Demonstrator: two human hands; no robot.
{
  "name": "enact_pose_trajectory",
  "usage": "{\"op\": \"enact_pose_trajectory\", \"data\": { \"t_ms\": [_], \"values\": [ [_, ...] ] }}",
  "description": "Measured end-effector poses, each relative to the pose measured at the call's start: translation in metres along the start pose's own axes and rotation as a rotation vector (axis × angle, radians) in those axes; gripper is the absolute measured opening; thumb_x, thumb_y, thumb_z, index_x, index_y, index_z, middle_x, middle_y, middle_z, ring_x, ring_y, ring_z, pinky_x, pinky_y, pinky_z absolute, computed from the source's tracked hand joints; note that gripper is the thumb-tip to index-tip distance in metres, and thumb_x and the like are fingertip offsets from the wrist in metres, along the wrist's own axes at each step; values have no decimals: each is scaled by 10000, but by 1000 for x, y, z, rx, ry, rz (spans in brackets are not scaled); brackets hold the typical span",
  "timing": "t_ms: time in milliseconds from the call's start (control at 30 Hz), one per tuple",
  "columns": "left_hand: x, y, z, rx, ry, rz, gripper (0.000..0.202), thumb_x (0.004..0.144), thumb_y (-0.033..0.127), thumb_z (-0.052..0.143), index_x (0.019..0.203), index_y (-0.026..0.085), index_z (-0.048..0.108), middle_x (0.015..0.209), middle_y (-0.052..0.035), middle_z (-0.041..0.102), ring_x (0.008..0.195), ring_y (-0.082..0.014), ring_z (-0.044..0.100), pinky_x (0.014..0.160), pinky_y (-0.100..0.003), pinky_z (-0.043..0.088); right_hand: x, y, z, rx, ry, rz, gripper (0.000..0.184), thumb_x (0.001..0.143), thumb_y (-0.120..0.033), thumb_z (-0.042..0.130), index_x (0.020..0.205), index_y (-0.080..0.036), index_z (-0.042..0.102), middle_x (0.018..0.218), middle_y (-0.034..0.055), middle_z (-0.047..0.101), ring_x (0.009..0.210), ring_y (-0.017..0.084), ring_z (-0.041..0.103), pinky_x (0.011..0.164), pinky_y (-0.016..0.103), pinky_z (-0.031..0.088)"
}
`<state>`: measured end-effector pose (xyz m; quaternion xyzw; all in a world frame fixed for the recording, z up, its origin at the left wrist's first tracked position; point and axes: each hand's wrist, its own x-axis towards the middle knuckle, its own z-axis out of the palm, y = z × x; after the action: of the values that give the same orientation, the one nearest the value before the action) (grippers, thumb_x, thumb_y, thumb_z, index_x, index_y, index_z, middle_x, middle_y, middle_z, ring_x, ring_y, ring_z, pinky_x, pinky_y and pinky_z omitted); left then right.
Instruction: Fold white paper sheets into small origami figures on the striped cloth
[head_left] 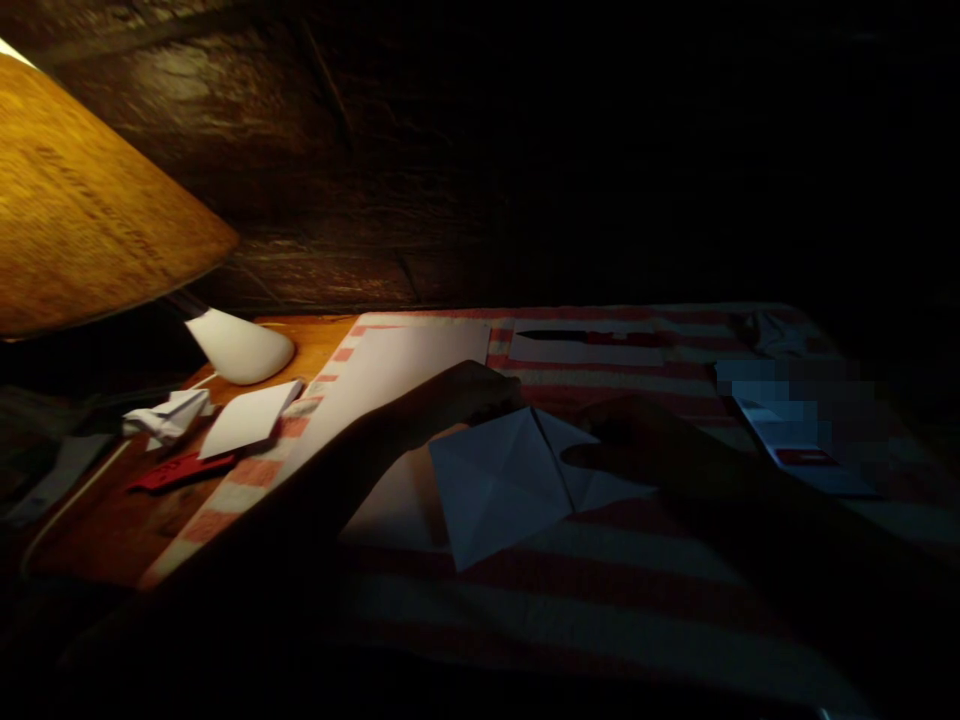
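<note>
The creased white paper (pixel 502 490) is over the striped cloth (pixel 600 595), apparently steadied from two sides so its folds stay aligned. The right hand (pixel 626 435) pinches its right flap, thumb in front; the left hand (pixel 472 390) curls at the top edge, its grip too shadowed to tell.

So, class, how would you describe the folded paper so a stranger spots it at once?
From the lamp, go right onto the striped cloth. Between the left hand and right hand is the folded paper; unlike the large plain sheet behind it, it shows crossing creases.
</note>
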<state>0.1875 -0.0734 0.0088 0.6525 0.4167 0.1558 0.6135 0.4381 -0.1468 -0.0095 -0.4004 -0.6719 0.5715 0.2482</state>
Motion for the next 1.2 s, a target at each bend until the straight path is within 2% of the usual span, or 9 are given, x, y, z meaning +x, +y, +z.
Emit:
{"op": "enact_pose_trajectory", "data": {
  "t_ms": [167, 300, 467, 633, 767, 1000, 1200],
  "values": [
    [-4, 3, 8, 219, -110, 130, 367, 832, 480, 660, 681, 148, 623, 600, 29, 513, 563, -99, 449, 556, -228, 317, 1, 5, 1, -23, -30, 20, 316, 875, -421, 720, 1112, -219, 773, 982, 44, 777, 883, 221, 712, 764, 324, 542],
    [-7, 6, 18, 315, -70, 180, 336, 827, 427, 641, 649, 148, 581, 592, 47, 447, 566, -89, 406, 554, -228, 282, 3, 5, 3, 24, -84, 19, 371, 870, -441, 718, 1186, -248, 745, 961, 29, 769, 928, 236, 698, 849, 364, 542],
    [-4, 1, 21, 301, -23, 148, 344, 808, 423, 636, 611, 154, 555, 555, 61, 384, 531, -78, 352, 526, -225, 229, 2, 1, 3, 70, -101, 6, 351, 869, -406, 723, 1165, -218, 736, 1032, 31, 746, 985, 242, 688, 868, 347, 522],
    [-2, -1, 20, 265, -25, 157, 312, 785, 412, 650, 627, 150, 590, 570, 49, 449, 552, -88, 410, 556, -231, 285, 2, 3, 1, 36, -94, 12, 260, 848, -391, 739, 1025, -201, 752, 925, 28, 732, 905, 228, 667, 813, 337, 512],
    [-2, -2, 21, 214, -14, 131, 289, 766, 411, 670, 665, 143, 634, 576, 44, 489, 550, -91, 434, 558, -230, 302, 2, 0, 1, 36, -81, 24, 282, 834, -380, 747, 1044, -193, 751, 909, 35, 731, 863, 217, 656, 764, 323, 503],
    [-1, -4, 21, 153, -20, 133, 292, 757, 392, 695, 621, 143, 625, 567, 44, 503, 557, -89, 455, 580, -231, 323, 2, 2, 3, -23, -53, 35, 279, 840, -381, 733, 1033, -181, 753, 885, 34, 725, 805, 201, 645, 716, 313, 488],
    [-2, -2, 22, 123, -4, 112, 297, 751, 382, 700, 602, 141, 607, 554, 48, 469, 530, -75, 404, 548, -220, 282, 2, 0, 2, -20, -94, 6, 273, 871, -356, 704, 1090, -199, 750, 945, 19, 741, 800, 176, 645, 708, 292, 479]
  ]
}}
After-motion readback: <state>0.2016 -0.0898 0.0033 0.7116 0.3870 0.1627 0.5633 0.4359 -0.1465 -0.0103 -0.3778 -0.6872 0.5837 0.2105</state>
